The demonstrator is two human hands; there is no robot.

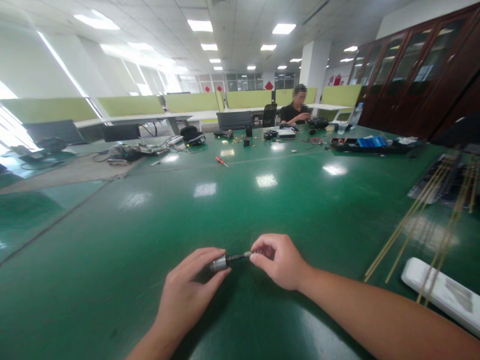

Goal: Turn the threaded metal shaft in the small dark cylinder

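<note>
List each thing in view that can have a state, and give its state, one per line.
Left hand: closed around the metal cylinder.
Right hand: pinching the far end of the shaft.
Metal cylinder: held, tilted slightly.
Screwdriver: lying on the table, unheld.
Cabinet doors: closed.
Ceiling lights: lit.
Other person: seated.

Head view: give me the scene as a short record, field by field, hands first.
Left hand: holds the metal cylinder between thumb and fingers
Right hand: pinches the far end of the slim shaft extending from the cylinder
Surface: glossy green table
Beyond hands: red-handled screwdriver, lying flat
Right side: thin yellowish rods, some crossing a white case
Far side: seated person
Unclear: small part at right fingertips
</note>
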